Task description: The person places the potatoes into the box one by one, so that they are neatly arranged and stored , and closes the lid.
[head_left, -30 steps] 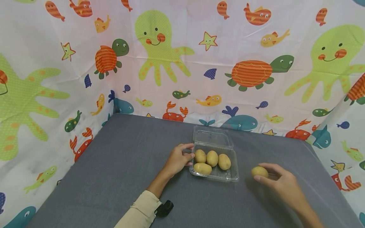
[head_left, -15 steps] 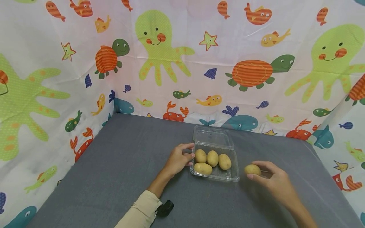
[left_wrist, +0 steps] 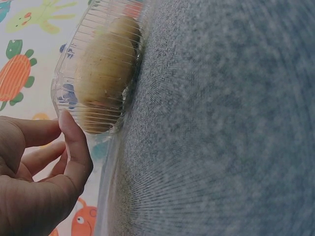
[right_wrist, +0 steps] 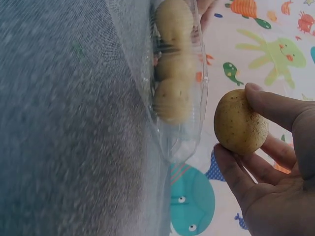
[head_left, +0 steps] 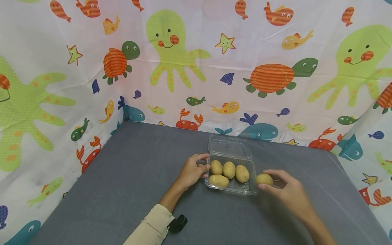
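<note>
A clear plastic clamshell container point(head_left: 239, 189) lies on the table with its lid point(head_left: 228, 146) folded back. Several potatoes point(head_left: 229, 170) sit inside it, toward its left and middle; its front right part shows bare plastic. My left hand point(head_left: 190, 172) pinches the container's left rim, as the thumb point(left_wrist: 74, 140) in the left wrist view shows. Just off the right wall, my right hand point(head_left: 286, 190) holds one more potato point(right_wrist: 240, 122) between thumb and fingertips. That potato is above the table, at about rim height, apart from the container.
Grey cloth covers the table point(head_left: 128, 190). A white curtain point(head_left: 214, 68) printed with sea animals stands around its back and sides. The raised lid lies behind the container, near the table's back edge. A dark device point(head_left: 177, 224) is strapped at my left sleeve.
My right hand has carried the potato leftward, from well right of the container to right beside its wall. The left hand and the container have stayed in place.
</note>
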`<state>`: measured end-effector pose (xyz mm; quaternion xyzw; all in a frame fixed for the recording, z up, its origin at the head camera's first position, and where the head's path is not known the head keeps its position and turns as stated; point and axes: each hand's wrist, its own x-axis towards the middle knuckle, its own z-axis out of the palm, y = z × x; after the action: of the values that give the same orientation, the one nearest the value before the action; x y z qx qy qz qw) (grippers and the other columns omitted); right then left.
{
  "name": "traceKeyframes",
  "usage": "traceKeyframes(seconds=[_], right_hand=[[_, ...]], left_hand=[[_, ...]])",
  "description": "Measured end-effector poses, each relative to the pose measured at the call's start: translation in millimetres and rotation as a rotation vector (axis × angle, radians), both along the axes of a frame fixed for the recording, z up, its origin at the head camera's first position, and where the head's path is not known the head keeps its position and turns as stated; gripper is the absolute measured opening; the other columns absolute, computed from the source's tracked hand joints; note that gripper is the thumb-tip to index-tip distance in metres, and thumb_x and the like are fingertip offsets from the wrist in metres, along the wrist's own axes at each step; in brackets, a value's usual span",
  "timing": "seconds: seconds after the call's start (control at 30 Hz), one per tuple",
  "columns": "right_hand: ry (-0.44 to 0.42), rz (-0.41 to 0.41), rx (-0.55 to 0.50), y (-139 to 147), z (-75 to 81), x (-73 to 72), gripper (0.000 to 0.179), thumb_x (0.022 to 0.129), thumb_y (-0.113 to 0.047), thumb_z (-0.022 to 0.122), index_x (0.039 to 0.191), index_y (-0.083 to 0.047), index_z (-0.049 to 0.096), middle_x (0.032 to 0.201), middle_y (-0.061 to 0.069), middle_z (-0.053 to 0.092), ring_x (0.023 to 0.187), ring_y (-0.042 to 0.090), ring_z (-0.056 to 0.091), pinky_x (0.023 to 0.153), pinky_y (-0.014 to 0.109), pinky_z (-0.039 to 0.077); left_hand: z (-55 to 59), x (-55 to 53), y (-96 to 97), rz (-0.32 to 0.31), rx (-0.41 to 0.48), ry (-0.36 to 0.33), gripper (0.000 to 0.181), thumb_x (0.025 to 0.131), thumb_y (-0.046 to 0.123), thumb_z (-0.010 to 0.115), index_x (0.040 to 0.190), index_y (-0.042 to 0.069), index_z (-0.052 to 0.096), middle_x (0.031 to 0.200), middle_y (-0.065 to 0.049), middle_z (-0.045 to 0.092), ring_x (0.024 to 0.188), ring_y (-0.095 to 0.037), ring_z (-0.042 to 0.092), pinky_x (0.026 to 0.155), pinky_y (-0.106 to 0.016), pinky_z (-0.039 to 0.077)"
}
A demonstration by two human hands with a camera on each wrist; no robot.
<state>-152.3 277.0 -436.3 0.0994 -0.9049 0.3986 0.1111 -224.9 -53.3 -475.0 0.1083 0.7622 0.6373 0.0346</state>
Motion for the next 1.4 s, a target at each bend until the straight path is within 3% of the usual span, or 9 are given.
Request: traceKeyframes(seconds=[0.23,0.47,0.7,1.03,1.23,1.4], right_hand=[[-0.004,0.029,-0.029,-11,1.8,-1.2,0.042,0.087,-0.026,0.091,0.125,-0.016,0.074,0.121,0.005,0.073,0.104,-0.006,0.066,0.088,0.008,0.056],[0.021,0.044,-0.018,-19,-3.0,-4.9,0.046,0.086,-0.024,0.091,0.125,-0.008,0.072,0.119,0.006,0.074,0.103,-0.006,0.066,0.088,0.010,0.058],[0.045,0.083,-0.037,-27,-7.1,-9.0,0.044,0.085,-0.021,0.092,0.122,-0.007,0.073,0.117,0.005,0.074,0.103,-0.002,0.068,0.088,0.012,0.059],[0.118,0.096,0.013,-36,-10.6,-13.1,0.044,0.081,-0.021,0.095,0.120,-0.009,0.076,0.114,-0.002,0.075,0.102,0.000,0.068,0.088,0.017,0.060],[0.158,0.065,0.063,-41,-12.2,-13.8,0.044,0.078,-0.025,0.097,0.117,-0.016,0.079,0.113,-0.005,0.077,0.104,0.011,0.068,0.089,0.008,0.046],[0.114,0.058,0.072,-43,-14.1,-14.8,0.046,0.078,-0.030,0.097,0.119,-0.019,0.078,0.119,-0.005,0.077,0.111,0.018,0.068,0.092,0.014,0.050]], left_hand=[[-0.4,-0.3,0.3,-0.006,-0.003,-0.003,0.045,0.103,0.004,0.069,0.147,0.004,0.062,0.136,-0.018,0.062,0.091,-0.018,0.071,0.069,-0.025,0.066],[-1.0,-0.7,1.2,-0.007,-0.007,0.003,0.046,0.103,0.002,0.068,0.148,0.004,0.061,0.138,-0.017,0.062,0.098,-0.021,0.072,0.070,-0.024,0.066],[-1.3,-0.9,1.0,-0.002,-0.007,0.006,0.045,0.103,0.003,0.068,0.147,0.003,0.062,0.137,-0.017,0.062,0.094,-0.019,0.072,0.069,-0.025,0.066],[-1.5,-0.9,0.8,0.002,-0.012,-0.008,0.045,0.102,0.003,0.069,0.147,0.005,0.062,0.137,-0.016,0.063,0.091,-0.016,0.070,0.069,-0.025,0.066],[-1.0,-0.9,0.8,-0.001,-0.008,-0.008,0.045,0.103,0.003,0.069,0.147,0.005,0.062,0.137,-0.016,0.062,0.090,-0.015,0.070,0.069,-0.025,0.066],[0.2,-0.5,0.8,-0.001,-0.012,-0.012,0.046,0.103,0.004,0.068,0.148,0.005,0.062,0.137,-0.016,0.062,0.092,-0.015,0.071,0.071,-0.026,0.066]])
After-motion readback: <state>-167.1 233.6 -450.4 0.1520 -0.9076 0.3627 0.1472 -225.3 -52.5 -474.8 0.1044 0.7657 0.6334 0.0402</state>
